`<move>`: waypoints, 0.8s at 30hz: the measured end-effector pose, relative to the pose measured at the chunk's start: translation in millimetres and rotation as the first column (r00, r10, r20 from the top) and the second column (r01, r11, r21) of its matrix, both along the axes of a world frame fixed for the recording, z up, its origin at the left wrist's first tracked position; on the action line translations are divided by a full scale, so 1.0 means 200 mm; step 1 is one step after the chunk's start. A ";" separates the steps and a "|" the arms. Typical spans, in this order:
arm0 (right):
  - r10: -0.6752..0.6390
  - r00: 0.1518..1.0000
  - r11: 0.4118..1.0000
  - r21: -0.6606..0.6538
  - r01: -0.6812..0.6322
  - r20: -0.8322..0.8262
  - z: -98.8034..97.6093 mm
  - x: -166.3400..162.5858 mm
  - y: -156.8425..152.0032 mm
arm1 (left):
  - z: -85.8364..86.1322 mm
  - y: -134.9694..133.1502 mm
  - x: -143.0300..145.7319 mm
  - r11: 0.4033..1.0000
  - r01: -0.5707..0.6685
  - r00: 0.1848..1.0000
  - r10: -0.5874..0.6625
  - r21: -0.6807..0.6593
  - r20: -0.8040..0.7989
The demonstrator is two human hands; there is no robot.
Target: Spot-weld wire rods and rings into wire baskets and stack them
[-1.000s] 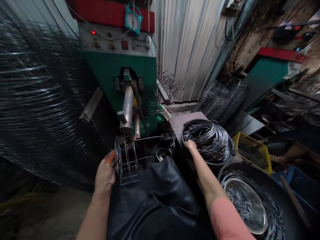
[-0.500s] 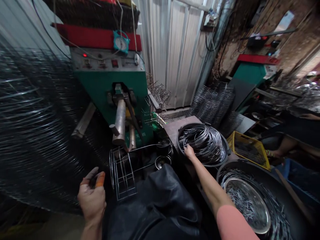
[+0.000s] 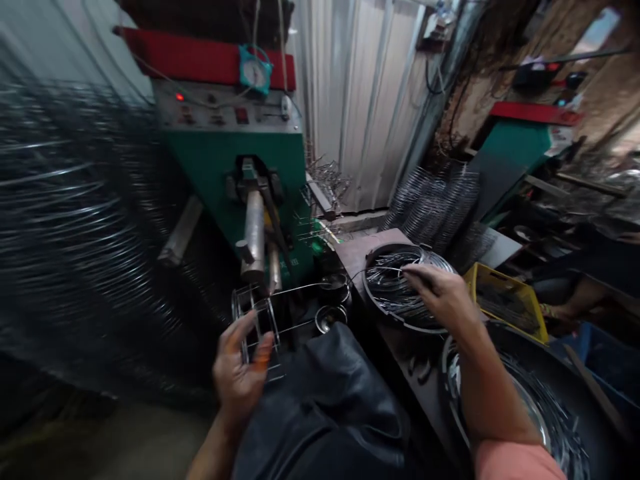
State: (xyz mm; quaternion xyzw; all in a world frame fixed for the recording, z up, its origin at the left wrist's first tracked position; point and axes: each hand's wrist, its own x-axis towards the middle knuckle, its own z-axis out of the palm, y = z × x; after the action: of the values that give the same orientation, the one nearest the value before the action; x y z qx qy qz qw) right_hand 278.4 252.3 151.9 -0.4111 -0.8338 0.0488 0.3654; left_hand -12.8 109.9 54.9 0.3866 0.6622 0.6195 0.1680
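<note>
My left hand (image 3: 241, 370) is beside a small wire basket frame (image 3: 274, 327), its thumb and fingers apart, with orange tape on a finger and the thumb. Whether they touch the frame's wires I cannot tell. The frame sits below the metal electrode arm (image 3: 254, 233) of a green welding machine (image 3: 200, 157), and long wires run from it to the right. My right hand (image 3: 445, 297) pinches a thin wire ring (image 3: 380, 269) above a round black tub (image 3: 373, 298) of loose wire rings (image 3: 395, 293). The ring's left side reaches past the tub's rim.
Stacks of wire rings (image 3: 75, 213) rise at the left. Two small metal bowls (image 3: 331, 319) stand between machine and tub. At the right are a yellow crate (image 3: 515, 319), a large black basin (image 3: 575, 400) of wire pieces and a blue crate (image 3: 607, 367). Another person's arm (image 3: 575, 303) shows there.
My right hand has risen out of the tub with a wire ring and turned over. My left hand has moved right and up to the wire frame. The view has shifted slightly.
</note>
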 end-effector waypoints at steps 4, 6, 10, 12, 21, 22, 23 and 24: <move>0.227 0.953 0.972 -0.016 -0.235 -0.200 -0.05 0.00 -0.11 | 0.12 0.06 0.08 0.950 0.304 0.943 -0.291 0.064 -0.163; 0.274 0.911 0.954 -0.030 -0.297 -0.309 -0.14 -0.03 -0.10 | 0.15 0.04 0.08 0.904 0.428 0.896 -0.424 0.006 -0.131; 0.323 0.833 0.927 -0.029 -0.374 -0.448 -0.30 -0.12 -0.02 | 0.15 -0.05 0.04 0.870 0.484 0.868 -0.491 -0.088 -0.072; 0.376 0.849 0.898 -0.079 -0.433 -0.371 -0.32 -0.21 0.00 | 0.13 -0.08 0.01 0.897 0.431 0.891 -0.441 -0.098 -0.108; 0.667 0.724 0.745 -0.155 -0.649 0.173 -0.29 -0.77 -0.12 | 0.10 -0.03 -0.11 0.957 0.222 0.856 -0.283 -0.187 -0.433; 0.637 0.755 0.771 -0.120 -0.626 0.157 -0.32 -0.78 -0.09 | 0.08 -0.03 -0.15 0.974 0.176 0.889 -0.220 -0.142 -0.403; 0.602 0.789 0.799 -0.087 -0.595 0.124 -0.36 -0.79 -0.05 | 0.05 -0.02 -0.19 0.990 0.104 0.930 -0.130 -0.093 -0.343; 0.568 0.819 0.823 -0.060 -0.565 0.083 -0.41 -0.79 0.00 | 0.01 -0.01 -0.23 0.998 0.018 0.968 -0.032 -0.057 -0.250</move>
State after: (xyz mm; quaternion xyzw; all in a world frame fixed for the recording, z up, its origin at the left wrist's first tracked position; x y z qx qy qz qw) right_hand 119.6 252.1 69.7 -0.1525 -0.9340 0.1488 0.2866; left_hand -58.8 108.1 56.7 0.4655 0.6896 0.5454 0.1012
